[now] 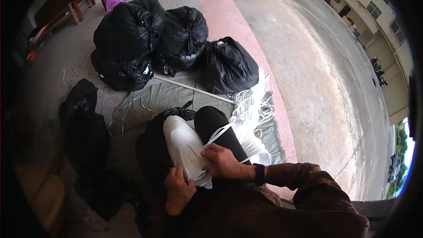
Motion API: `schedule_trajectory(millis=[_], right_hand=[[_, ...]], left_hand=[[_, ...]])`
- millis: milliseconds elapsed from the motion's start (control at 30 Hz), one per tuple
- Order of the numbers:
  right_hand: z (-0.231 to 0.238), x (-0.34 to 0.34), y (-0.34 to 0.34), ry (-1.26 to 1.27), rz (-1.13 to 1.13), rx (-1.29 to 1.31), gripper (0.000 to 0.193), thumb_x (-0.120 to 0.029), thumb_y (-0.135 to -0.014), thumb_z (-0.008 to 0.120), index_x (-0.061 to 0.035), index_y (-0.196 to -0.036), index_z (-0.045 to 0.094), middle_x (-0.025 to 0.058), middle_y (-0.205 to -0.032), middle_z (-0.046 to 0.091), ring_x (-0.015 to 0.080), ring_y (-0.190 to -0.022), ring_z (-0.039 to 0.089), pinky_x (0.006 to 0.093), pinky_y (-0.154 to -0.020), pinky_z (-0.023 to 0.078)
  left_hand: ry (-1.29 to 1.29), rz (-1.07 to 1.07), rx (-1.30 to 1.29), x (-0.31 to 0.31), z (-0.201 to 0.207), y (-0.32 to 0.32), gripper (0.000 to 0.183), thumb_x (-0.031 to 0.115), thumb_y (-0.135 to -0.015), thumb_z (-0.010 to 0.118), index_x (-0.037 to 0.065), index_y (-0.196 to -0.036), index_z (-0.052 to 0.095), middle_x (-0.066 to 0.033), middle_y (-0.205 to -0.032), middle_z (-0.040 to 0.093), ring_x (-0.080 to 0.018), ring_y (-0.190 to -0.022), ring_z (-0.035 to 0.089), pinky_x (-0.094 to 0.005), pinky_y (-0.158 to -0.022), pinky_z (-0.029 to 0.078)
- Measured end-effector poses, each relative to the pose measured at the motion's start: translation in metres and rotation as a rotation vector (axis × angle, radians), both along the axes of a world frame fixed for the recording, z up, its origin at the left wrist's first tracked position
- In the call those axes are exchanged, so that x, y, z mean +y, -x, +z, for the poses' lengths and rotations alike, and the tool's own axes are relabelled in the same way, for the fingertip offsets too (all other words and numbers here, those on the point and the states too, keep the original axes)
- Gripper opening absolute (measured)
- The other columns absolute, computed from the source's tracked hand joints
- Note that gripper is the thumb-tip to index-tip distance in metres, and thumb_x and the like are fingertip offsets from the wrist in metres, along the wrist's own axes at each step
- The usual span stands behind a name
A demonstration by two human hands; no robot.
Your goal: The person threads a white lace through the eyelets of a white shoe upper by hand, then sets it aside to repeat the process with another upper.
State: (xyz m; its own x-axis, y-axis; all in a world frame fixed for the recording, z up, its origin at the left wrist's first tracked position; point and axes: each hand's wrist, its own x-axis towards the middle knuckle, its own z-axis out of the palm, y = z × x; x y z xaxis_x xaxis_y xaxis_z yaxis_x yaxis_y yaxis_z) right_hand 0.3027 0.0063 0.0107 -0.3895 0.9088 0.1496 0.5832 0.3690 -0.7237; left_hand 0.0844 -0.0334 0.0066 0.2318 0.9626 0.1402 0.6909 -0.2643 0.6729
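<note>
A white shoe upper [179, 135] lies across my lap, its rounded toe end pointing away from me. My left hand [179, 190] is closed on its near left edge, thumb on top. On the right side of the upper, my right hand [224, 164] pinches a white shoelace [217, 134], which loops up and back over my dark trouser leg. A wristband circles my right wrist. My fingers partly hide the lace ends and the opening. More white material lies just under and beside the upper.
Several stuffed black plastic bags [128, 31] stand beyond my knees, with more dark bags at left. A bundle of white laces [253, 105] hangs to the right of my legs. A pale pole [194, 89] lies over a grey-green cloth [132, 111]. A purple stool [115, 0] stands far left.
</note>
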Motion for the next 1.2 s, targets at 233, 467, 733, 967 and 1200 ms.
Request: schedule_trajectory(millis=[233,467,733,967,1200], right_hand=[[0.033,-0.001,0.009,0.666,-0.307,0.624,0.013,-0.008,-0.086,0.075,-0.0024,-0.096,0.069,0.0034,-0.090,0.069,0.0095,-0.086,0.064,0.0270,-0.080,0.054],[0.064,-0.012,0.040,-0.433,0.236,0.165,0.020,0.005,-0.075,0.072,-0.0026,-0.090,0.061,0.0109,-0.091,0.060,0.0295,-0.085,0.064,0.0349,-0.075,0.053],[0.085,-0.004,0.018,-0.381,-0.178,0.337,0.027,0.016,-0.070,0.064,-0.0033,-0.088,0.056,0.0119,-0.089,0.057,0.0285,-0.083,0.061,0.0348,-0.072,0.050],[0.137,-0.042,0.029,0.446,0.250,0.665,0.013,0.002,-0.088,0.071,-0.0028,-0.096,0.062,0.0072,-0.100,0.064,0.0192,-0.097,0.066,0.0308,-0.087,0.051],[0.120,-0.012,-0.030,0.283,-0.019,0.330,0.011,-0.003,-0.092,0.070,-0.0012,-0.102,0.065,0.0096,-0.092,0.071,0.0171,-0.085,0.072,0.0301,-0.071,0.056]], left_hand=[[0.065,0.043,-0.429,0.008,0.019,0.017,0.042,0.011,-0.069,0.081,-0.001,-0.107,0.069,-0.0156,-0.105,0.066,-0.0288,-0.094,0.066,-0.0363,-0.085,0.052],[0.242,0.250,-1.087,0.021,0.055,-0.001,0.022,0.002,-0.090,0.067,-0.004,-0.111,0.069,-0.0086,-0.106,0.068,-0.0165,-0.101,0.063,-0.0280,-0.090,0.047],[0.341,0.383,-1.015,-0.001,0.068,-0.004,0.022,0.010,-0.095,0.058,-0.006,-0.107,0.068,-0.0120,-0.102,0.068,-0.0190,-0.100,0.062,-0.0312,-0.096,0.046],[0.535,-0.299,-1.494,0.029,0.070,-0.035,0.092,0.065,-0.096,0.051,-0.011,-0.146,0.036,-0.0239,-0.126,0.060,-0.0298,-0.119,0.059,-0.0429,-0.110,0.039],[1.211,-0.962,-1.365,0.004,0.018,0.013,0.078,0.064,-0.096,0.052,-0.006,-0.129,0.055,-0.0175,-0.094,0.068,-0.0247,-0.080,0.066,-0.0326,-0.082,0.053]])
